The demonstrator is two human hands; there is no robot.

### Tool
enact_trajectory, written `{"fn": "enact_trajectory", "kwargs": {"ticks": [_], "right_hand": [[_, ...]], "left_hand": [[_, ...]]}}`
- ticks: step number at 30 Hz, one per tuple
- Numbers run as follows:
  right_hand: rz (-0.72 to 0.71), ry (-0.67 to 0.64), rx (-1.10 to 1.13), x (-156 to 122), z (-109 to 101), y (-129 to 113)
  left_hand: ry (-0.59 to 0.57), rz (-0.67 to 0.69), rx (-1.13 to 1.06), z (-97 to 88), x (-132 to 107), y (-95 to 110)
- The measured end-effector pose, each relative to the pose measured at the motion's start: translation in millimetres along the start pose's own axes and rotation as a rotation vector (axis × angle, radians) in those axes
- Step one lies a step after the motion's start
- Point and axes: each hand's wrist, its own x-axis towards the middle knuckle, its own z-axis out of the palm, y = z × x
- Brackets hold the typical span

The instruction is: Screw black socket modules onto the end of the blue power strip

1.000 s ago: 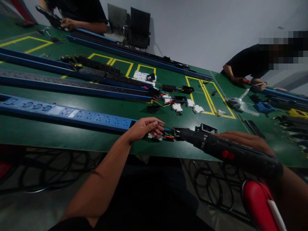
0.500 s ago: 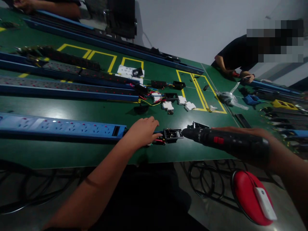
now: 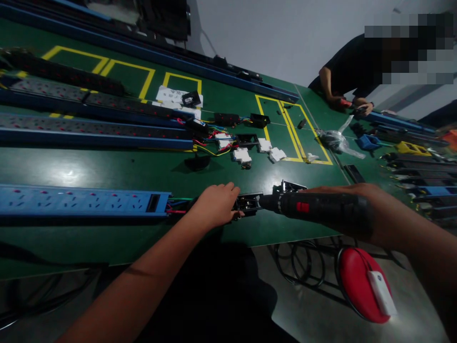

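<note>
My left hand [image 3: 218, 206] grips the left part of a small black housing [image 3: 249, 205], which lies on the green table with its open side up and metal parts inside. Red and green wires [image 3: 177, 205] run from a blue power strip [image 3: 85, 199] toward it, passing under my left hand. My right hand [image 3: 371, 200] is closed round a black power screwdriver [image 3: 321, 209] with a red switch. The tool points left, its nose at the housing's right end; the bit's tip is too dark to make out. Just behind the tool's nose sits another black part [image 3: 291, 186].
Behind lie white modules [image 3: 243, 155], several power strips [image 3: 143, 133] and a clear plastic bag [image 3: 337, 140]. Across the table, at the right, a person [image 3: 350, 71] works. A red stool [image 3: 364, 286] bearing a white box [image 3: 382, 291] stands by the table's near edge.
My left hand has closed from a loose pose beside the housing onto its left part. The screwdriver has come slightly left with the housing. The view has shifted a little.
</note>
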Motion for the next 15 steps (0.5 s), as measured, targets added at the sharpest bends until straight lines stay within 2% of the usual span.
{"fn": "enact_trajectory", "kwargs": {"ticks": [8,15], "right_hand": [[0.043,-0.05,-0.029,13,0,-4],[0.097,-0.104,-0.114,26,-1,-9]], "left_hand": [[0.03,-0.004,-0.092,4.1,-2,-6],[-0.091,-0.029,-0.041,-3.6,-2,-5]]}}
